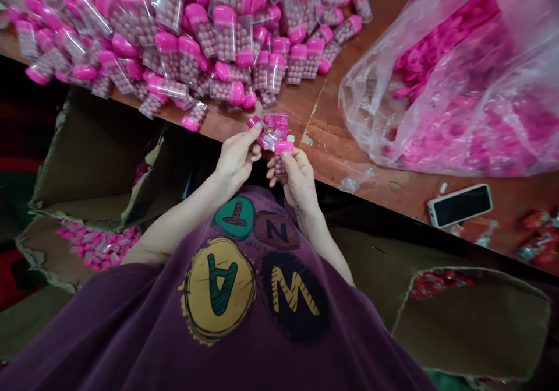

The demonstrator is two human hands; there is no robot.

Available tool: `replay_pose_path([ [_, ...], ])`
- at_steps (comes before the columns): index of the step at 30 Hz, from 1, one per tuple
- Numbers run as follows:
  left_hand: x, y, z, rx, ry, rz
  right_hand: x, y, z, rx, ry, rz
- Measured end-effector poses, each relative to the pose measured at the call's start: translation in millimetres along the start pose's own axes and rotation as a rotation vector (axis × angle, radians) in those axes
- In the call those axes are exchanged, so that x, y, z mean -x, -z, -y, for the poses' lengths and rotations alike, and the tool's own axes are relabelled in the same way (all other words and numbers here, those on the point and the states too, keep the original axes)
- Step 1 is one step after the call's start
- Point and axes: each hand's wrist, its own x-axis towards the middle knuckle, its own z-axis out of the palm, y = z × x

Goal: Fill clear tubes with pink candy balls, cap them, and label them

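At the table's front edge, my left hand [237, 157] pinches a small pink printed wrapper [276, 124], partly shiny, between thumb and fingers. Close beside it my right hand [299, 182] is closed around a small clear candy bottle [280, 165] with a pink cap and pale pink balls inside. The bottle's cap touches or overlaps the wrapper's lower edge; which of the two I cannot tell. Just beyond my hands lies a large heap of the same candy bottles [225, 35], tumbled in all directions.
A clear plastic bag [371, 117] full of pink pieces lies on the wooden table [325, 146] at right. A phone [460, 205] rests near the front edge, with red wrapped items [539, 233] beyond it. Below stand cardboard boxes, one [96, 164] at left and another [471, 333] at right.
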Motion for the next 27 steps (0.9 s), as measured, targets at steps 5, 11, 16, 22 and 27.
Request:
replay_pose_path([
  [5, -2, -0.3, 4, -0.012, -0.024, -0.018, 1, -6, -1, 0.027, 0.02, -0.023],
  [11, -3, 1.1, 8, -0.006, -0.042, -0.047, 2, -8, -3, 0.016, 0.0, -0.005],
  [16, -1, 0.0, 10, -0.079, -0.046, -0.044, 2, -10, -7, 0.009, 0.043, -0.005],
  [22, 3, -3.5, 10, -0.096, -0.056, -0.027, 6, -15, -15, 0.02, 0.037, 0.009],
  [27, 2, -3.7, 10, -0.048, -0.024, -0.021, 8, -16, -9, -0.054, -0.001, 0.059],
])
